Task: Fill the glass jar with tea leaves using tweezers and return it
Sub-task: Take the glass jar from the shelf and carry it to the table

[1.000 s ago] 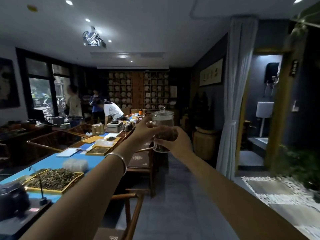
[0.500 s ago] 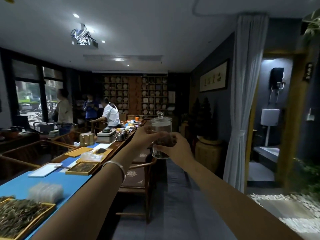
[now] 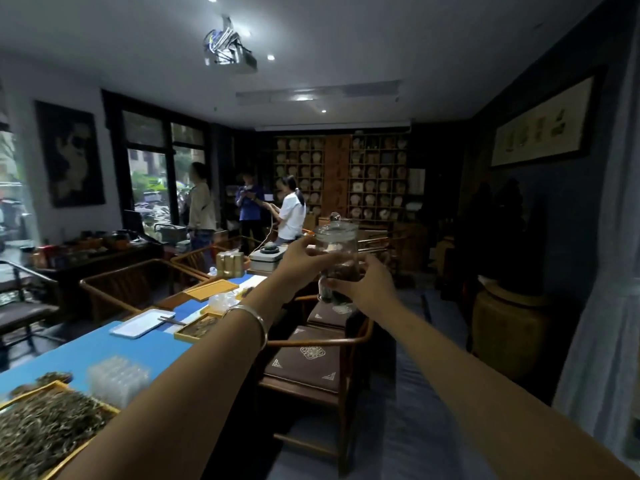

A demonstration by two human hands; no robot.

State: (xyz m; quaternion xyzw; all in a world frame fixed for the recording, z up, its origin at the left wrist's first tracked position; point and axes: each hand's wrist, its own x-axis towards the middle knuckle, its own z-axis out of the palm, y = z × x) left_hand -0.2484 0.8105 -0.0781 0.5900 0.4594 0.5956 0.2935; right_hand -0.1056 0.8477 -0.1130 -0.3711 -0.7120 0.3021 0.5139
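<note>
A lidded glass jar point(image 3: 336, 251) with dark tea leaves in its lower part is held out at arm's length, in the air above the chairs. My left hand point(image 3: 300, 260) grips its upper left side, fingers curled round the glass. My right hand point(image 3: 364, 284) wraps the lower right side and base. A yellow-rimmed tray of loose tea leaves point(image 3: 45, 431) lies at the bottom left on the blue table cover point(image 3: 104, 344). Tweezers point(image 3: 172, 320) rest on the edge of a white tray point(image 3: 142, 323).
Wooden armchairs point(image 3: 318, 368) stand along the table's right side under the jar. A clear plastic blister tray point(image 3: 117, 377) and a smaller tea tray point(image 3: 197, 328) lie on the table. Three people point(image 3: 291, 209) stand at the far end. A large clay urn point(image 3: 509, 327) stands right.
The view has turned left and tilted up; the tea tray has come into sight at bottom left. Both hands keep their hold on the jar, still stretched out ahead.
</note>
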